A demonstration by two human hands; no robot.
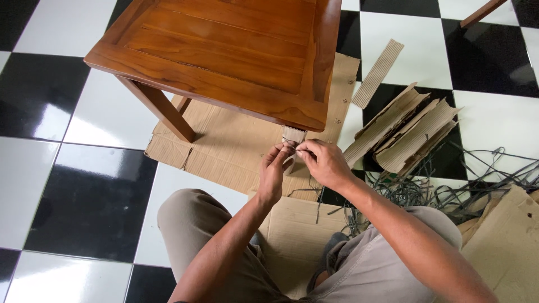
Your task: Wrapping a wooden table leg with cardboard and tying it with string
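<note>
Strap point(293, 145) at cardboard-wrapped table leg point(293, 136) — thin, limp, likely slippery.
Left hand point(273, 170) and right hand point(325, 163) both pinch it; grip near fingertips.

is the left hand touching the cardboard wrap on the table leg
Touching: the head view shows the left hand with fingertips pressed on the cardboard wrap around the table leg.

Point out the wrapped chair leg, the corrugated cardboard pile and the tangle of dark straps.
wrapped chair leg point(293, 134), head view, cardboard-covered top.
corrugated cardboard pile point(412, 134), head view, middle sheet.
tangle of dark straps point(449, 193), head view, dense middle.
</note>
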